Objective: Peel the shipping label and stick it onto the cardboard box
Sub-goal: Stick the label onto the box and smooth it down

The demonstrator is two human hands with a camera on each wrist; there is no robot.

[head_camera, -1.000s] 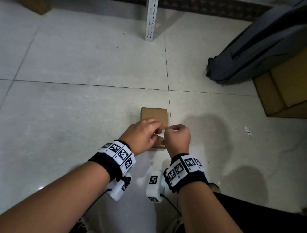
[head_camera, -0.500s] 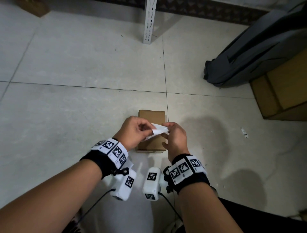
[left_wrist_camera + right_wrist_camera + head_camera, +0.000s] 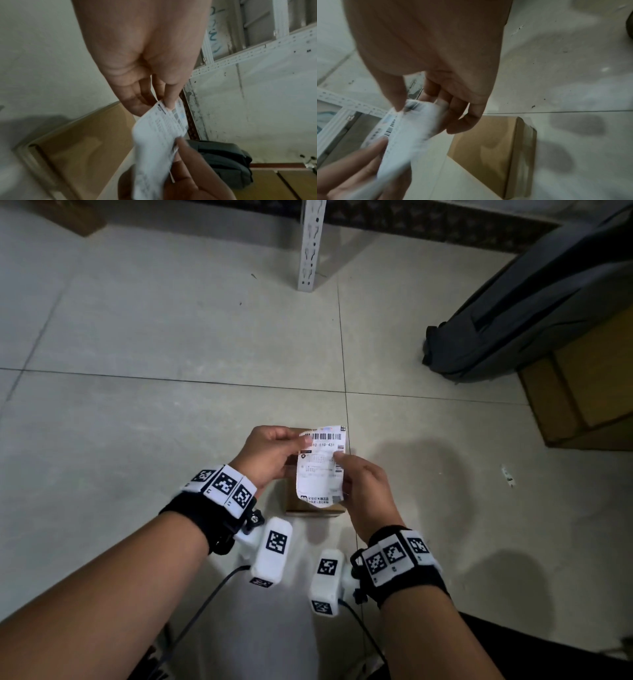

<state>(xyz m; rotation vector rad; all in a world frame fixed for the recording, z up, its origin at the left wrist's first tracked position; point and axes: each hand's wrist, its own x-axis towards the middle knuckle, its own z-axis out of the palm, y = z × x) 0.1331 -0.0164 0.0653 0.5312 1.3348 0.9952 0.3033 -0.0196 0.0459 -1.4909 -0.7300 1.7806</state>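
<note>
The shipping label (image 3: 320, 467), crumpled before, now spread flat, both hands pinching.

Thin white paper label (image 3: 320, 470), printed, curling; plain matt brown cardboard box (image 3: 310, 505); smooth, faintly glossy grey floor tiles (image 3: 171, 337); grey cloth bag (image 3: 513, 313); white perforated metal post (image 3: 311, 244).

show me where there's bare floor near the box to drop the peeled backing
Bare tile lies left of the cardboard box, out to the frame's left edge, and beyond it up to the white shelf post. Right of the box the tile is bare up to a small paper scrap. The far right is crowded by the grey backpack and large cartons.
</note>
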